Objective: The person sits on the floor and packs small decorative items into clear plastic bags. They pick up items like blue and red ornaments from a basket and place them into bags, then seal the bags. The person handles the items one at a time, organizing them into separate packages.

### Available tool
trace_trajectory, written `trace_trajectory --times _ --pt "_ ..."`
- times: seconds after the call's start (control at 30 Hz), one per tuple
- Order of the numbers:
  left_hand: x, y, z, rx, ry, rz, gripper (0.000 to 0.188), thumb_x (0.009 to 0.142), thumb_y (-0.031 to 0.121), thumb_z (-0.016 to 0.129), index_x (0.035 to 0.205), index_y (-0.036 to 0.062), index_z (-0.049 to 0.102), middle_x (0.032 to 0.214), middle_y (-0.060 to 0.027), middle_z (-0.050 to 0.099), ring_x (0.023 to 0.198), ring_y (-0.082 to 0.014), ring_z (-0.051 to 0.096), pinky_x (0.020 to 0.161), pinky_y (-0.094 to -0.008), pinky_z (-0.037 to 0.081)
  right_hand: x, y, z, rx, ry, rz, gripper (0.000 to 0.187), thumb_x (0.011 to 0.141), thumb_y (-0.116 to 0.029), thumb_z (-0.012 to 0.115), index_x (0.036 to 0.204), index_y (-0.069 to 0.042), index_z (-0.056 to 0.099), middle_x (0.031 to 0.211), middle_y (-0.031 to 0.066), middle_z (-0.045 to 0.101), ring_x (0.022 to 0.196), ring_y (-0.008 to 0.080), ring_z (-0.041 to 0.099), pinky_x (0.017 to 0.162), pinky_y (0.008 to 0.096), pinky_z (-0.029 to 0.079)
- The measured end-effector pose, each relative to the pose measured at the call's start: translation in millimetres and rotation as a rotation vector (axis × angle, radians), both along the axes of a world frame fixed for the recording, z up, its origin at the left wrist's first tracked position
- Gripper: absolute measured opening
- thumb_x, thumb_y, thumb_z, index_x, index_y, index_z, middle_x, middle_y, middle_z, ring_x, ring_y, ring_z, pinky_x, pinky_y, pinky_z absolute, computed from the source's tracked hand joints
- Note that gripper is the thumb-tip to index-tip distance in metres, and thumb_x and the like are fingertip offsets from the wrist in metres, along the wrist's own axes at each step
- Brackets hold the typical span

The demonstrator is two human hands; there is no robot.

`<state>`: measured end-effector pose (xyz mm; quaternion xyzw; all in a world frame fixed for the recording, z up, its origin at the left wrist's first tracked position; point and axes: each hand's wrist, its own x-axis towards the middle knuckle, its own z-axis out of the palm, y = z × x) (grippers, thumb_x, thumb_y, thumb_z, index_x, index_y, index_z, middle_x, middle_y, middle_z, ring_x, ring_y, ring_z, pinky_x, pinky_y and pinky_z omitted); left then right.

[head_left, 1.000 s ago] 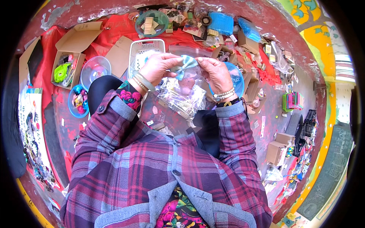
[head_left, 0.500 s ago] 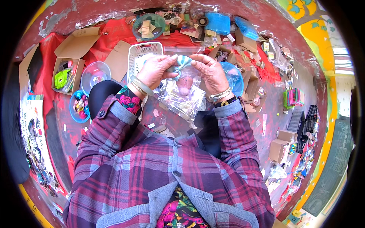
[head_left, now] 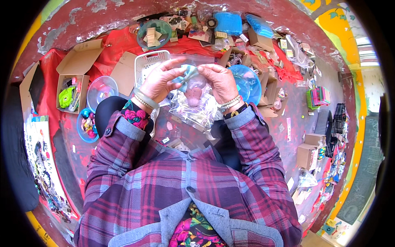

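Note:
A light blue and white striped fabric bow (head_left: 189, 76) is stretched between my two hands. My left hand (head_left: 160, 80) pinches its left side between thumb and fingers, with the upper fingers lifted a little. At the bow's right edge, the thumb and forefinger of my right hand (head_left: 222, 84) are closed on it. Below the hands lies a heap of clear plastic bags (head_left: 191, 115), and a pinkish rounded piece (head_left: 193, 97) shows on top of it. Just behind my left hand stands a white perforated basket (head_left: 142, 61).
A clear round tub (head_left: 91, 99) and a blue bowl of small colourful pieces (head_left: 80, 131) stand at left, beside an open cardboard box (head_left: 84, 96). Right of my hands is a blue basin (head_left: 258, 88). Farther back are a greenish bowl (head_left: 166, 29) and blue packs (head_left: 228, 22).
Both hands have moved slightly left and down in the picture, still holding the bow. The bow has turned, and the fingers of my left hand have lifted and spread somewhat.

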<state>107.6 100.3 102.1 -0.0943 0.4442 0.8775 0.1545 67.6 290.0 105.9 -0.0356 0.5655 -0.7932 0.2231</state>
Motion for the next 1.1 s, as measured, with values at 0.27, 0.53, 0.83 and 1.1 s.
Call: trace_trajectory --times 0.27,0.53,0.83,1.1 --pt "-1.2 -5.9 -10.6 0.088 -0.002 -0.019 0.021 0.086 0.012 0.057 0.104 0.0002 0.058 0.094 -0.0049 0.061 0.079 -0.0097 0.059 0.066 -0.0179 0.051 -2.1 -3.0 -8.8 0.006 -0.033 -0.001 0.019 0.083 -0.018 0.063 0.089 0.0 0.065 0.078 -0.0003 0.062 0.068 0.0061 0.053 0.062 0.0199 0.041" --pt "0.5 -2.8 -9.6 0.227 0.081 0.047 0.032 0.09 0.013 0.049 0.116 -0.0064 0.048 0.102 -0.013 0.059 0.095 -0.0191 0.058 0.087 -0.0317 0.049 -7.1 -3.0 -13.4 0.13 0.107 -0.122 0.026 0.087 -0.026 0.058 0.089 0.0 0.063 0.082 0.0015 0.062 0.07 0.0067 0.053 0.063 0.0216 0.042" --pt "6.5 16.6 -6.0 0.1 0.187 0.044 0.034 0.093 0.014 0.044 0.122 -0.0014 0.045 0.107 -0.0121 0.057 0.102 -0.0205 0.056 0.089 -0.0332 0.047 10.9 -24.3 25.9 0.856 1.485 -0.282 0.019 0.072 -0.012 0.063 0.09 -0.009 0.061 0.087 0.0053 0.059 0.084 0.0229 0.055 0.074 0.0355 0.04" --pt "9.8 24.1 -10.9 -0.619 0.601 0.051 0.03 0.091 0.01 0.045 0.118 -0.002 0.047 0.102 -0.0171 0.06 0.093 -0.0262 0.061 0.077 -0.0307 0.049 11.4 -24.8 23.0 1.04 1.692 -0.246 0.017 0.067 -0.015 0.059 0.083 -0.008 0.06 0.081 0.0039 0.06 0.08 0.0196 0.057 0.073 0.0357 0.04"
